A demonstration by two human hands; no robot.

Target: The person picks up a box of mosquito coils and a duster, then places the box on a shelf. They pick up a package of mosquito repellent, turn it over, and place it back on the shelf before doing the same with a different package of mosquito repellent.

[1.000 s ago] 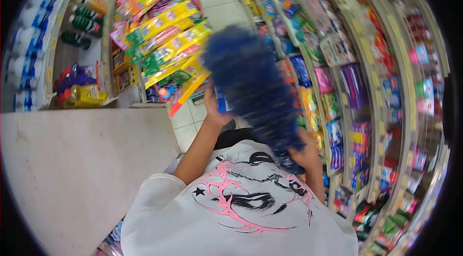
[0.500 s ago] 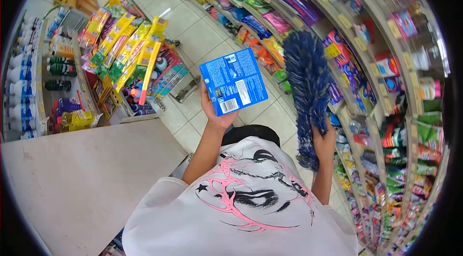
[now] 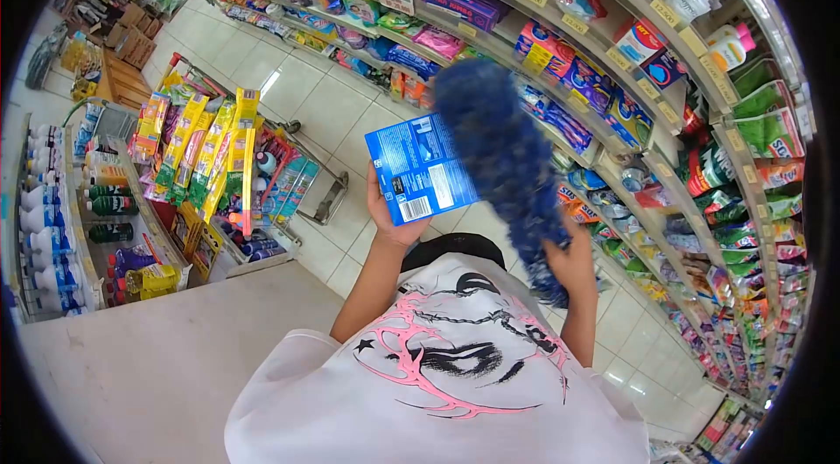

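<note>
Left hand (image 3: 391,217) clasped around blue box (image 3: 420,168); right hand (image 3: 573,261) closed on blurred blue duster (image 3: 503,153) across the box's edge

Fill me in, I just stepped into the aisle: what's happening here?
A person stands in a shop aisle. The left hand holds up a blue box, barcode side facing the camera. The right hand has its grip on a fluffy blue duster, whose blurred head overlaps the box's right edge. Stocked shelves run alongside.

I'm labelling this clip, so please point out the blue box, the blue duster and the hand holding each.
blue box (image 3: 418,168), head view, printed back panel.
blue duster (image 3: 499,149), head view, fluffy head.
left hand (image 3: 391,221), head view, palm under box.
right hand (image 3: 570,261), head view, back of hand.
</note>
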